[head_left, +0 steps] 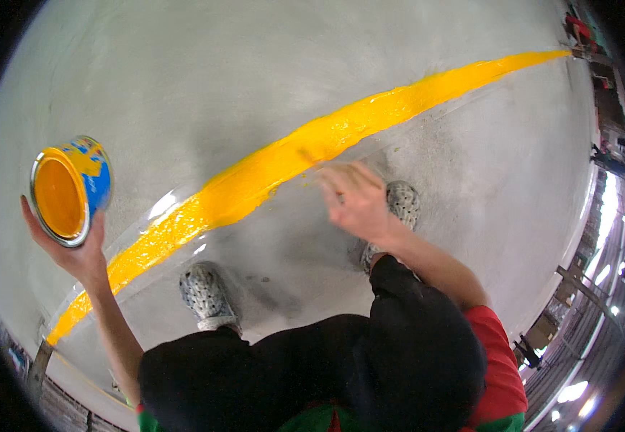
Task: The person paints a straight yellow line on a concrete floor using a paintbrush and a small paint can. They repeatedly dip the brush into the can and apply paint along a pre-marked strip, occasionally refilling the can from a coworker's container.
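Observation:
My left hand (75, 252) grips from below a blue tin (71, 189) full of yellow paint, held out to the left above the floor. My right hand (356, 198) is blurred with motion and sits just below a wide wet yellow stripe (291, 155) that runs diagonally across the grey concrete floor (204, 79). Its fingers are curled around what looks like a thin brush (307, 155), whose tip is on the paint. Shiny tape (163, 205) edges the stripe.
My two grey patterned shoes (208, 291) (401, 204) stand on the near side of the stripe, and my dark trousers fill the lower middle. At the far top right a person in red (579, 27) stands by some equipment. Wooden framing (579, 288) lines the right rim.

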{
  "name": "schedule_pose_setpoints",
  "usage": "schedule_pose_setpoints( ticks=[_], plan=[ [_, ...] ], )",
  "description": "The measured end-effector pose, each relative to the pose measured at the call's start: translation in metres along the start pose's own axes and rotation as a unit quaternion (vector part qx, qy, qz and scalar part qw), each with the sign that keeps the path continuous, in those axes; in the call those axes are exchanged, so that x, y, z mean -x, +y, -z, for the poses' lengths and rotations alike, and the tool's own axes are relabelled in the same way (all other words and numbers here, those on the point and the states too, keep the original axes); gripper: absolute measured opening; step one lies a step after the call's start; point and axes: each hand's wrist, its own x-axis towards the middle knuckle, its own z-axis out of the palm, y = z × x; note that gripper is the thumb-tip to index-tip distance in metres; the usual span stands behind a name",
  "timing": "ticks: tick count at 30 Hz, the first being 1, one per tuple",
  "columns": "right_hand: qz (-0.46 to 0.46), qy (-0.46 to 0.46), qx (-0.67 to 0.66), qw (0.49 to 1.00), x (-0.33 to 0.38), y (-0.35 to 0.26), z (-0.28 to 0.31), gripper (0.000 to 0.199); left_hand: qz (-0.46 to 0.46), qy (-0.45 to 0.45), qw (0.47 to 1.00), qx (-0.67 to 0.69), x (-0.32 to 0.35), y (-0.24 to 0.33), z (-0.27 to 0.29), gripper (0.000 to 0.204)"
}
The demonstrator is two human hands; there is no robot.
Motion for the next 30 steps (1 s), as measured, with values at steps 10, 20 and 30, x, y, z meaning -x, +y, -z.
schedule_pose_setpoints(
  ticks=[10,20,30],
  plan=[
    [-0.204,0.103,0.082,0.97,-0.013,0.139,0.095,0.019,0.132,0.102,0.986,-0.006,0.013,0.089,0.001,0.099],
    [-0.094,-0.043,-0.261,0.96,0.003,0.041,0.001,0.02,0.126,0.037,0.991,-0.032,-0.007,0.177,-0.025,0.099],
    [-0.209,0.065,0.036,0.975,-0.007,0.168,0.123,0.015,0.067,0.039,0.993,0.088,-0.038,0.214,-0.103,0.105]
  ],
)
